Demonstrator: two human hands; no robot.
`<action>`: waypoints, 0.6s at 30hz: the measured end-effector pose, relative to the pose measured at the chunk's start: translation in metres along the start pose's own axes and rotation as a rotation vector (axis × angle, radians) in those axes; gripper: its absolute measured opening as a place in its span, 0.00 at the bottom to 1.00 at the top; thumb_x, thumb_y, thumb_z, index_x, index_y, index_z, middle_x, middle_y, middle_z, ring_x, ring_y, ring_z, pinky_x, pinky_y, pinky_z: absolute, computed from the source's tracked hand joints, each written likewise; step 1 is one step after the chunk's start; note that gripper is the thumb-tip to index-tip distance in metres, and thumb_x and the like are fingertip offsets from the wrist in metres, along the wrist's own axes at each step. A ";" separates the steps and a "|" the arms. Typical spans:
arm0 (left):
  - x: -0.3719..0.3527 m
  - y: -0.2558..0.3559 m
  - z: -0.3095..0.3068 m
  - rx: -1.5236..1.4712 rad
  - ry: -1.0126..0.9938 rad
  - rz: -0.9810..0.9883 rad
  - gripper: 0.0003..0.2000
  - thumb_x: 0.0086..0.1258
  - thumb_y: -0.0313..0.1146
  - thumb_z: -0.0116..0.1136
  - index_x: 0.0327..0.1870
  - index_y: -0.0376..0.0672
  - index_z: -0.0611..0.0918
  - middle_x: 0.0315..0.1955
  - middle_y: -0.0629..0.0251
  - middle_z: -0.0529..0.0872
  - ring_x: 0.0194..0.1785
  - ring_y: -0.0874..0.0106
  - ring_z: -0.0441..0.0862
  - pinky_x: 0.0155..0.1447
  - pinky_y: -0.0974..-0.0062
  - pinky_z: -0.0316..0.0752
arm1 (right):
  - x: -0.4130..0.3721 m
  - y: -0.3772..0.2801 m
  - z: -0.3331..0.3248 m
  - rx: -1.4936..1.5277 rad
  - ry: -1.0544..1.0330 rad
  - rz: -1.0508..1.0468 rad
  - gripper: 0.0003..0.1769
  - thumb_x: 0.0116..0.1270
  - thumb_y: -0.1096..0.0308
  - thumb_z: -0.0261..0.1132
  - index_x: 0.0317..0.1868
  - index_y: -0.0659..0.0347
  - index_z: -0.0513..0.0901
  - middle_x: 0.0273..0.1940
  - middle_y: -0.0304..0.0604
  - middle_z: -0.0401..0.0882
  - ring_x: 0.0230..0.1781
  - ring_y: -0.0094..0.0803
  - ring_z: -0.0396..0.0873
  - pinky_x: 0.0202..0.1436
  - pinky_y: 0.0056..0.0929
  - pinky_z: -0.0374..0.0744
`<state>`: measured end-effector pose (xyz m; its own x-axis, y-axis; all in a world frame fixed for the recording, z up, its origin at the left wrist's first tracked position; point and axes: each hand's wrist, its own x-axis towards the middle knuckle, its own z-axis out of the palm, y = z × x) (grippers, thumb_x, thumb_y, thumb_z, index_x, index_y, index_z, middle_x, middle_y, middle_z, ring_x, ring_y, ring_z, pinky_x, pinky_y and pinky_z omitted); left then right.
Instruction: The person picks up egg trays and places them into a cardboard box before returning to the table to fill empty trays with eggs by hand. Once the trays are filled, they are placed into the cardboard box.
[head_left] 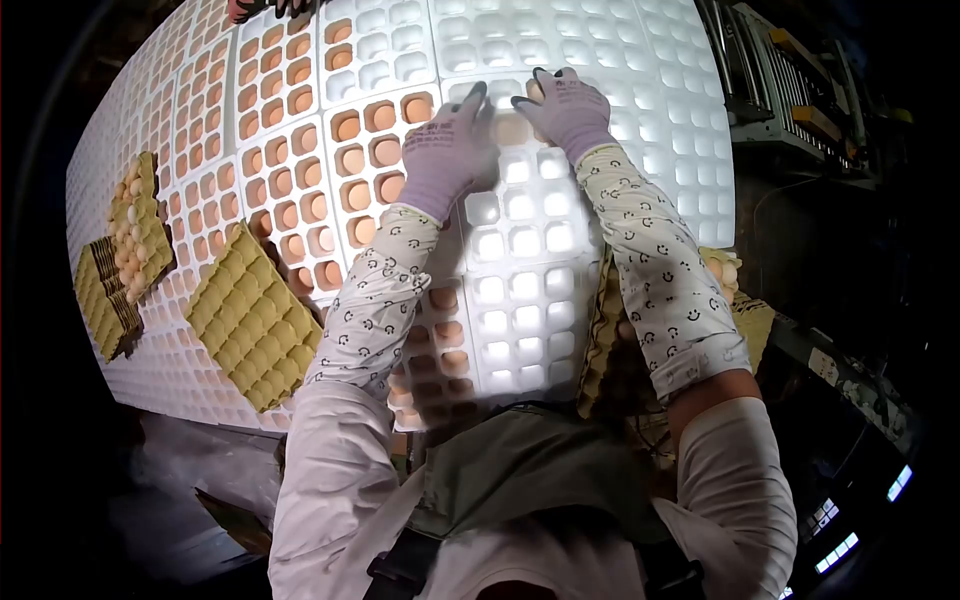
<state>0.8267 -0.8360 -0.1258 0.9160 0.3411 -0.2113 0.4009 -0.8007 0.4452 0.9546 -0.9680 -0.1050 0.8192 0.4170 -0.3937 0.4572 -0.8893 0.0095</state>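
Egg [536, 91] sits at the right grip's [576, 112] thumb side, apparently pinched over the white tray [504, 222], long axis unclear; left grip [440, 152] farther, can't tell if closed.

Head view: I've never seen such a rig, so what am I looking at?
There is no robot: a camera on a person's head looks forward and down, giving this one picture. You see their gloved left hand and right hand over white trays. Eggs sit in many cups at the left, where yellowish cartons lie on top. Someone else's hand shows at the top edge. The right hand's fingers are at one egg; whether they grip it, or the left hand holds anything, I cannot tell.
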 end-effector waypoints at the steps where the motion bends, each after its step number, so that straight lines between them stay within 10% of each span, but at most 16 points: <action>1: 0.011 -0.003 -0.005 -0.066 0.053 -0.037 0.33 0.67 0.48 0.61 0.76 0.61 0.70 0.59 0.58 0.82 0.56 0.61 0.85 0.60 0.61 0.80 | 0.004 -0.009 0.003 0.110 0.167 -0.043 0.32 0.74 0.42 0.58 0.73 0.45 0.72 0.63 0.50 0.77 0.60 0.48 0.80 0.63 0.45 0.79; 3: 0.038 -0.014 -0.004 -0.461 0.310 -0.046 0.33 0.66 0.40 0.62 0.76 0.55 0.70 0.59 0.57 0.81 0.58 0.61 0.83 0.63 0.63 0.78 | 0.011 -0.023 0.014 0.325 0.502 -0.126 0.32 0.73 0.41 0.60 0.72 0.47 0.74 0.61 0.49 0.78 0.55 0.47 0.83 0.57 0.45 0.83; 6: 0.070 -0.012 0.023 -0.482 0.509 0.131 0.30 0.68 0.32 0.53 0.74 0.49 0.71 0.70 0.51 0.72 0.72 0.54 0.71 0.73 0.63 0.69 | 0.026 -0.023 0.066 -0.001 0.438 -0.248 0.34 0.76 0.44 0.56 0.77 0.47 0.68 0.79 0.47 0.61 0.79 0.48 0.59 0.81 0.55 0.57; 10: 0.060 -0.025 0.070 0.348 0.300 0.218 0.34 0.79 0.58 0.43 0.80 0.50 0.64 0.80 0.58 0.62 0.83 0.55 0.55 0.83 0.45 0.43 | -0.033 0.023 0.052 0.310 0.620 -0.228 0.33 0.72 0.51 0.62 0.74 0.53 0.71 0.74 0.52 0.67 0.75 0.52 0.64 0.79 0.53 0.61; 15: 0.042 0.005 0.074 0.115 0.390 0.243 0.39 0.73 0.64 0.50 0.76 0.45 0.68 0.75 0.43 0.66 0.78 0.47 0.61 0.80 0.45 0.52 | -0.210 0.148 0.013 0.824 0.732 -0.021 0.28 0.70 0.67 0.67 0.68 0.66 0.75 0.65 0.55 0.75 0.65 0.48 0.75 0.68 0.39 0.75; 18: -0.071 0.101 0.044 -0.229 0.016 0.563 0.36 0.65 0.53 0.66 0.72 0.45 0.73 0.65 0.50 0.76 0.66 0.49 0.75 0.70 0.52 0.71 | -0.290 0.214 0.050 0.754 0.538 0.128 0.29 0.66 0.65 0.72 0.66 0.65 0.78 0.58 0.51 0.81 0.57 0.42 0.81 0.61 0.36 0.79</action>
<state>0.8009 -0.9624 -0.1038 0.9878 -0.0949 0.1231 -0.1530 -0.7346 0.6610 0.7975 -1.2888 -0.0342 0.9841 0.1709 0.0492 0.1615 -0.7427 -0.6498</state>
